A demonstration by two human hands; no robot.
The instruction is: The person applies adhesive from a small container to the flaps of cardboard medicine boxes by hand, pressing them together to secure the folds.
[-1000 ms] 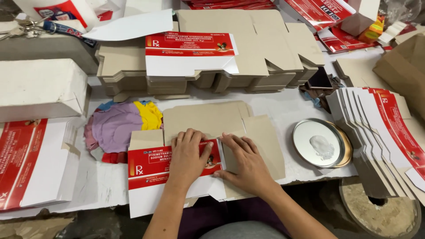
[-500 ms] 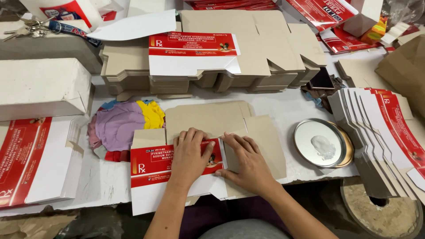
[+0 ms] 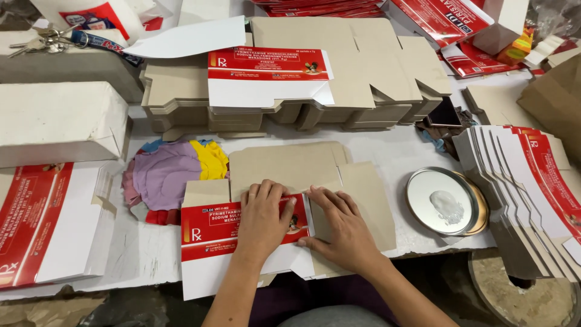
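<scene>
A flat red-and-white carton blank lies at the table's near edge, folded over its brown cardboard inner side. My left hand presses flat on the red panel, fingers together. Beside it, my right hand lies flat on the brown flap, fingertips at the fold line. Both hands rest on the same carton and grip nothing.
A tall stack of brown carton blanks with one printed blank on top stands behind. A round metal lid with white paste sits right. Fanned printed blanks lie far right, coloured rags left, white boxes and folded cartons far left.
Both hands stay pressed on the carton in nearly the same place; the view has shifted very slightly.
</scene>
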